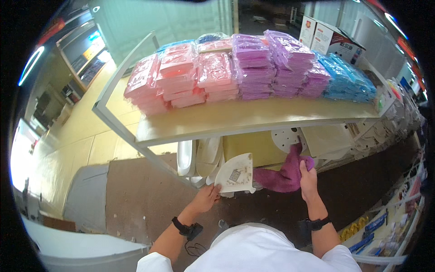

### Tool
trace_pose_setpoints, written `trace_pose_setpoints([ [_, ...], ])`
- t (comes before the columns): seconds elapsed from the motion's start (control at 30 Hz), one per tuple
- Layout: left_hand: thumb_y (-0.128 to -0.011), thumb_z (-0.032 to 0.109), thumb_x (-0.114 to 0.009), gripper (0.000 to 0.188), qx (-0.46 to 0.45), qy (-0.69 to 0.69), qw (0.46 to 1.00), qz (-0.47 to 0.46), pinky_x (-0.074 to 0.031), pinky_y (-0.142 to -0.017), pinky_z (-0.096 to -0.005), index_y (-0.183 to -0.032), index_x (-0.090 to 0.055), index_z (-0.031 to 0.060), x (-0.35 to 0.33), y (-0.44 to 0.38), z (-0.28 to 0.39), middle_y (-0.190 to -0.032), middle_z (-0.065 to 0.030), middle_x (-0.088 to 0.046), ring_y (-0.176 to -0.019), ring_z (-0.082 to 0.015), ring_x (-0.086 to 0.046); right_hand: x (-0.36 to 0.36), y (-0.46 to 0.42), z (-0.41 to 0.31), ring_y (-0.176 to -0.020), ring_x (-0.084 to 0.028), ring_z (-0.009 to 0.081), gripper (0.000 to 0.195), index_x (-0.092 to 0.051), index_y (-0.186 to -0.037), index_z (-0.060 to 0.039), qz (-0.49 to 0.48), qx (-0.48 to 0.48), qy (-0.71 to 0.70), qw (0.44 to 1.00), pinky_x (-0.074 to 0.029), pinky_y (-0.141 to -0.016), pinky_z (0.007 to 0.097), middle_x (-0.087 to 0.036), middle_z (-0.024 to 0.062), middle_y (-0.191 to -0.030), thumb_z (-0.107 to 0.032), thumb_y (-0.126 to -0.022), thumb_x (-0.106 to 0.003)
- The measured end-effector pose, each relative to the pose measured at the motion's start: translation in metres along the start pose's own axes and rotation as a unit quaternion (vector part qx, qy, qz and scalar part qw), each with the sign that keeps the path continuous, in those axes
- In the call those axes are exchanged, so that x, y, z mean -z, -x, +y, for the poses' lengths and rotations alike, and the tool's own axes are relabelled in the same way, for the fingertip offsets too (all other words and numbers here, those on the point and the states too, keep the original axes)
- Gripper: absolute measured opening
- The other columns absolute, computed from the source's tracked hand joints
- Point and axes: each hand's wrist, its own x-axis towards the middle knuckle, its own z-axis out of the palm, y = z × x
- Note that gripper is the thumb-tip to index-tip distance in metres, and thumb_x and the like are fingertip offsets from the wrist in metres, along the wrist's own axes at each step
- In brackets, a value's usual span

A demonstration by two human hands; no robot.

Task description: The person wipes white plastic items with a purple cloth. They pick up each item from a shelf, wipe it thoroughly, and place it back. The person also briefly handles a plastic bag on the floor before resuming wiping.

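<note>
My left hand (206, 198) grips the lower left corner of a white quarter-round plastic corner shelf (231, 175), which carries brown grime and a small label. A purple cloth (283, 175) hangs bunched from my right hand (308, 179), its folds drooping left towards the corner shelf. A small gap seems to part the cloth from the shelf piece. Both hands are just in front of the lower level of a metal rack. There, white oblong plastic trays (186, 158) stand on end at the left, and a round white piece with holes (285, 140) lies behind the cloth.
Above, the rack's upper board (255, 112) bears stacks of wrapped pink cloths (180, 74), purple cloths (255, 68) and blue cloths (350, 80). Printed cartons (331, 39) stand behind. A brown mat (142, 200) covers the floor. Another rack with blue and yellow goods (365, 234) is at the lower right.
</note>
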Motion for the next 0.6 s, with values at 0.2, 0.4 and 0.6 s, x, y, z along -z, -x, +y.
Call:
trace_pose_setpoints([
  [0.2, -0.112, 0.037, -0.045, 0.046, -0.080, -0.282, 0.955, 0.048, -0.045, -0.065, -0.0430, -0.092, -0.055, -0.0033, -0.008, 0.024, 0.130, -0.072, -0.0167, -0.055, -0.066, -0.0293, -0.052, -0.062, -0.008, -0.078, -0.100, -0.070, 0.0183, 0.035, -0.065, -0.124, -0.0001, -0.233, -0.062, -0.176, 0.954, -0.057, -0.090, 0.0340, -0.073, 0.0080, -0.114, -0.031, -0.110, -0.056],
  [0.4, -0.113, 0.042, -0.043, 0.051, -0.138, -0.268, 0.942, 0.151, -0.046, -0.063, -0.0392, -0.095, -0.061, -0.0023, -0.006, -0.004, 0.179, -0.072, -0.0095, -0.061, -0.068, -0.0203, -0.061, -0.081, -0.031, -0.108, -0.092, -0.064, 0.0111, 0.036, -0.072, -0.111, 0.0012, -0.291, 0.154, -0.030, 0.944, -0.052, -0.084, 0.0283, -0.072, 0.0034, -0.103, -0.033, -0.109, -0.060],
  [0.6, -0.110, 0.058, -0.037, 0.061, -0.242, 0.050, 0.967, 0.061, -0.054, -0.073, -0.0299, -0.124, -0.060, 0.0039, 0.011, -0.044, 0.178, -0.095, -0.0043, -0.071, -0.083, -0.0157, -0.071, -0.120, -0.027, -0.115, -0.088, -0.062, 0.0149, 0.036, -0.069, -0.111, 0.0020, -0.075, 0.186, -0.115, 0.973, -0.052, -0.081, 0.0332, -0.072, 0.0053, -0.098, -0.032, -0.110, -0.057],
])
